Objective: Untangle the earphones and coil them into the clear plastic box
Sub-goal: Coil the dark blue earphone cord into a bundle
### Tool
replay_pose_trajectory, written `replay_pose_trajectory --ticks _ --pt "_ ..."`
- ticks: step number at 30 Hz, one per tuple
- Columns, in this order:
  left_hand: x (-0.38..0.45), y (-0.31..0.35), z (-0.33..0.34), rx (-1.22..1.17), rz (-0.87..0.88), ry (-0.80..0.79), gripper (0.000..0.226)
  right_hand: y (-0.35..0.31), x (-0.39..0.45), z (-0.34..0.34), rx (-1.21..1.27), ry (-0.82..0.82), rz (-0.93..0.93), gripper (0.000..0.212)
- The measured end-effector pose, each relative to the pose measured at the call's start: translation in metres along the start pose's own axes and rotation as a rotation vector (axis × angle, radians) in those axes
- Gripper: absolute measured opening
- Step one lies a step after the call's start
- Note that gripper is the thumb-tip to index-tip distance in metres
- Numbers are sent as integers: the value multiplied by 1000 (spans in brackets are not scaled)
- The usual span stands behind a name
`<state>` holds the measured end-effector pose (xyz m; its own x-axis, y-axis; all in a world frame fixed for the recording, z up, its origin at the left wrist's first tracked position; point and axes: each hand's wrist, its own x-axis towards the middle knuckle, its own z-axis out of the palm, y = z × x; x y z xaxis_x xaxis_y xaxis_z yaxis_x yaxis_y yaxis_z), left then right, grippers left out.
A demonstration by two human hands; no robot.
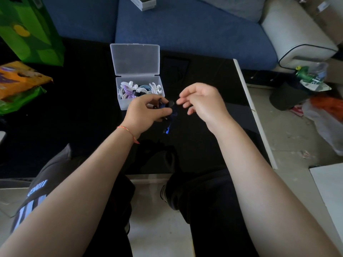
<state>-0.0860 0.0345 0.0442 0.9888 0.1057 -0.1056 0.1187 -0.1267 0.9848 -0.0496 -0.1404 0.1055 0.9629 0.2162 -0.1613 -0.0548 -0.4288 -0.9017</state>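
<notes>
A clear plastic box (124,104) stands on the black table with its lid (136,59) hinged open behind it. Inside lie several coiled earphones (141,89) in white, purple and pale blue. Just in front of the box my left hand (146,112) grips a dark blue-black bundle of earphones (169,105), its cable hanging down towards the table. My right hand (201,101) hovers close to the right of the bundle with fingers loosely spread, fingertips near the bundle; I cannot see it holding any cable.
A green bag (31,30) and an orange snack packet (18,82) sit on the table's left. A blue sofa (185,28) runs behind, with a small grey box (143,2) on it. The table's white right edge (254,112) borders a floor littered with bags.
</notes>
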Motion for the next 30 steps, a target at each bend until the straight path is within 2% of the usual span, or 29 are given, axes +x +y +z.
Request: replay_pose_trajectory --ticks 2,5,7,11,14,17,24,30 --pt "0 6 -3 -211 -81 -33 16 2 2 -4 2 51 10 34" --pt "0 10 -7 -422 -109 -110 10 5 0 0 -138 -26 4 21" --pt "-1 10 -9 -439 -94 -134 10 5 -2 6 -179 -51 -13 7" --pt "-2 10 -9 -403 -31 -173 15 9 2 13 -167 -64 18 31" --pt "-2 9 -8 -392 -12 -149 16 10 3 16 -155 -88 83 25" --pt "-2 7 -4 -292 12 -112 20 9 3 19 -35 -125 173 10" --pt "-2 -2 8 121 238 77 26 11 3 27 10 -28 311 2" --pt "-7 -1 16 348 383 127 26 9 1 28 97 -21 379 8"
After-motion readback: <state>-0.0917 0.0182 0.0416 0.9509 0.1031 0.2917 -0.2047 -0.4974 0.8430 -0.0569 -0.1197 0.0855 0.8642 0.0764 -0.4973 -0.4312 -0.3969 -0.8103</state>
